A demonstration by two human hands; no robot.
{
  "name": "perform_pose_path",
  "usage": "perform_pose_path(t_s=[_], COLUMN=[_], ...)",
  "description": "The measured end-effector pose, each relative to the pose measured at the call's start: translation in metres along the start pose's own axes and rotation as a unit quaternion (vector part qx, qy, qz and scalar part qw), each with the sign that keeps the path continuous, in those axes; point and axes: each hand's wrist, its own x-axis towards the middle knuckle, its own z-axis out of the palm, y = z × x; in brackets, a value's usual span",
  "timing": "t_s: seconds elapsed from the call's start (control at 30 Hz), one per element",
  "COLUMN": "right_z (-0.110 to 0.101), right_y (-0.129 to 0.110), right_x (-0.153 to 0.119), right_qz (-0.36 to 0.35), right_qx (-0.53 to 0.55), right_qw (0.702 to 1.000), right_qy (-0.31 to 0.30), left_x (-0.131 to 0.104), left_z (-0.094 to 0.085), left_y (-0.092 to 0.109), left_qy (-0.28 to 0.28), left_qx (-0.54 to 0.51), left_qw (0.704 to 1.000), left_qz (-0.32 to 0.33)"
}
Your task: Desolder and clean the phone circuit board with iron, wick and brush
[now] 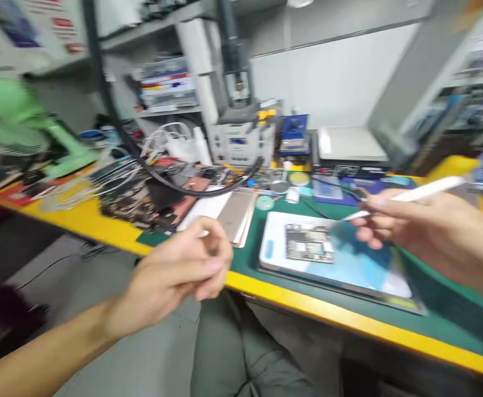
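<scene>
My right hand (407, 220) is closed around a slim white pen-shaped tool (425, 190), its tip pointing left and down. Near that tip lies a small phone circuit board (310, 243), flat on a white and blue flat pad (349, 273) at the bench's front. Motion blurs the tool, so its exact kind does not show. To the left of the pad, in the air before the bench edge, my left hand (187, 264) has its fingers curled together; whatever they pinch, if anything, cannot be made out.
The green mat (247, 259) has a yellow bench edge. Phone parts (134, 201) and cables crowd the left, beside a gold phone back (237, 212). A black cable (129, 143) loops overhead. Behind stand a grey machine (241, 140) and a green lamp (68, 146).
</scene>
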Motion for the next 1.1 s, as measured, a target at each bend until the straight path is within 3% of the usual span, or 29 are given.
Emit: perform_pose_path(t_s=[0.03, 0.1, 0.2, 0.33, 0.4, 0.47, 0.6, 0.73, 0.9, 1.1], right_z=[-0.007, -0.014, -0.013, -0.011, -0.010, -0.009, -0.009, -0.010, -0.007, 0.003], right_y=[-0.001, -0.003, -0.004, -0.004, -0.004, -0.003, 0.002, 0.008, 0.011, 0.006], right_x=[-0.006, -0.009, -0.005, -0.003, -0.003, -0.002, 0.001, 0.001, -0.007, -0.013], right_qz=[0.003, 0.003, -0.001, -0.013, -0.017, -0.015, 0.008, 0.015, 0.008, 0.028], right_qx=[0.010, 0.028, 0.032, 0.051, 0.070, 0.087, 0.087, 0.076, 0.034, 0.010], right_qw=[1.000, 0.999, 0.999, 0.998, 0.997, 0.996, 0.996, 0.997, 0.999, 1.000], right_qy=[-0.006, -0.024, -0.025, -0.027, -0.026, -0.022, -0.011, -0.020, -0.038, 0.003], left_x=[0.003, 0.012, 0.031, 0.072, 0.091, 0.105, 0.116, 0.122, 0.130, 0.132], left_z=[-0.005, -0.012, -0.010, 0.002, 0.007, 0.010, 0.011, 0.011, 0.007, -0.003], left_y=[0.005, 0.013, 0.016, 0.010, 0.005, 0.000, -0.007, -0.008, -0.014, -0.031], left_qy=[-0.004, 0.021, 0.017, -0.105, -0.150, -0.172, -0.182, -0.174, -0.149, -0.118], left_qx=[0.029, 0.224, 0.441, 0.612, 0.676, 0.710, 0.717, 0.699, 0.662, 0.621], left_qw=[0.999, 0.970, 0.875, 0.718, 0.637, 0.601, 0.611, 0.627, 0.672, 0.695], left_qz=[0.019, 0.095, 0.199, 0.315, 0.340, 0.324, 0.282, 0.297, 0.295, 0.343])
